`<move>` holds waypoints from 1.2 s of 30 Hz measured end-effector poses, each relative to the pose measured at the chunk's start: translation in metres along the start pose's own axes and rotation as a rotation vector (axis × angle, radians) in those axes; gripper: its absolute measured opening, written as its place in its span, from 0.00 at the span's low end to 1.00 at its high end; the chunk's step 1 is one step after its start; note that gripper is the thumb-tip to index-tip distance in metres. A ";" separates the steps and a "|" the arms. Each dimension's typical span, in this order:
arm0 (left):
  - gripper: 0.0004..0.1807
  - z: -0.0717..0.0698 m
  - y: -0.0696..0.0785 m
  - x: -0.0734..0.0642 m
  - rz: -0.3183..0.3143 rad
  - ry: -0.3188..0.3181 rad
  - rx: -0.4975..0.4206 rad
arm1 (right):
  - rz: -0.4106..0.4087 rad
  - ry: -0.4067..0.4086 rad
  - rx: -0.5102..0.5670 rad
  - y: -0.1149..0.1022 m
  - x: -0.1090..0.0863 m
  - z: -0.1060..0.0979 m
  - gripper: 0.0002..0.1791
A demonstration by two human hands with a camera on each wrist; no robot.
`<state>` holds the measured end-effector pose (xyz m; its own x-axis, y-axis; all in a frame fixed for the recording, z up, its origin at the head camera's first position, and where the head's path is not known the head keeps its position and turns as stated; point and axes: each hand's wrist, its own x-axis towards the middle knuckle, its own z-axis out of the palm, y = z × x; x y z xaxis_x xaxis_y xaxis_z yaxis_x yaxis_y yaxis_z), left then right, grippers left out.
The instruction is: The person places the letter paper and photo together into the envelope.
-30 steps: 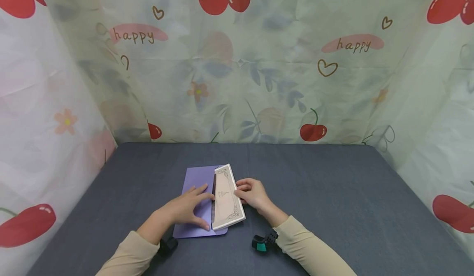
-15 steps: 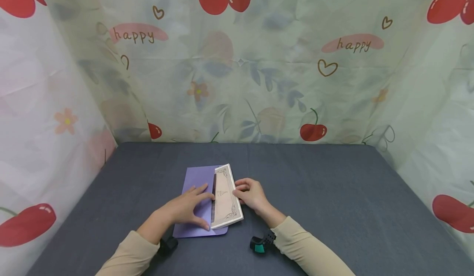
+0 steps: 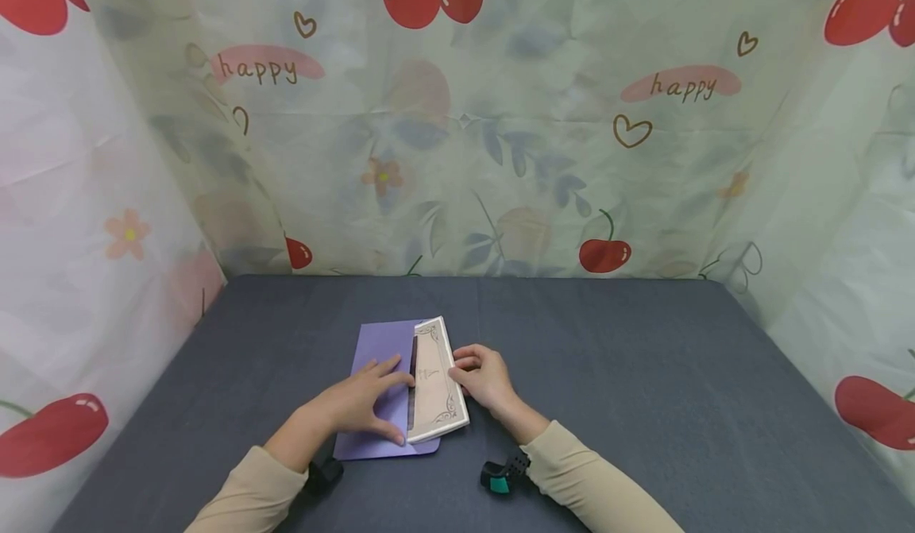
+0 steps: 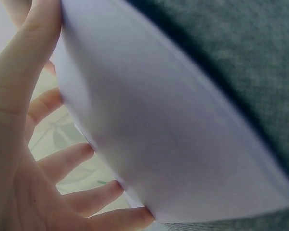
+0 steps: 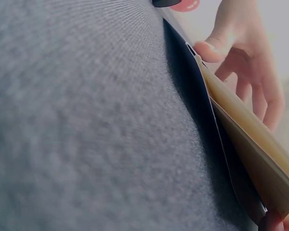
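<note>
A flat purple sleeve (image 3: 381,340) lies on the table, with a cream booklet-like block (image 3: 434,378) slanting out of its right side. The block has a white border and dark scrollwork in its corners. My left hand (image 3: 368,398) rests on the sleeve, fingers spread, thumb and fingertips along its opening; the left wrist view shows the fingertips (image 4: 139,216) at the edge of the pale purple panel (image 4: 149,130). At the block's right edge, my right hand (image 3: 486,376) pinches it between thumb and fingers. In the right wrist view, the block's layered side (image 5: 255,159) stands tilted over the sleeve's lower layer.
A dark grey cloth (image 3: 629,374) covers the table. Printed curtains (image 3: 465,191) enclose it at the back and both sides. Black wrist devices (image 3: 503,473) sit low by both forearms, close over the cloth.
My right hand has shifted slightly left, and the cream block has slid a little deeper into the purple sleeve, mostly in the first half second. My left hand has stayed put.
</note>
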<state>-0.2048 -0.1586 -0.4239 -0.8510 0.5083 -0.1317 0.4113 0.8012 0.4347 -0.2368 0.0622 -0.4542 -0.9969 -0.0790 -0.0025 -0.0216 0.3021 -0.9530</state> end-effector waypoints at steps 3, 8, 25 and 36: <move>0.42 0.000 0.000 0.000 0.000 0.000 -0.001 | -0.014 0.002 -0.009 0.001 0.000 0.001 0.14; 0.43 0.001 0.000 0.000 -0.006 -0.005 0.000 | -0.009 -0.010 0.001 0.002 -0.001 0.003 0.15; 0.43 0.001 0.001 0.000 -0.020 -0.016 -0.002 | -0.001 -0.067 0.037 -0.003 -0.011 0.008 0.20; 0.43 0.000 0.000 0.000 -0.011 -0.010 -0.012 | -0.043 -0.077 0.057 -0.005 -0.014 0.012 0.21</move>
<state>-0.2046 -0.1584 -0.4237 -0.8522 0.5025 -0.1458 0.3975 0.8029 0.4441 -0.2221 0.0506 -0.4526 -0.9862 -0.1643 0.0177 -0.0579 0.2427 -0.9684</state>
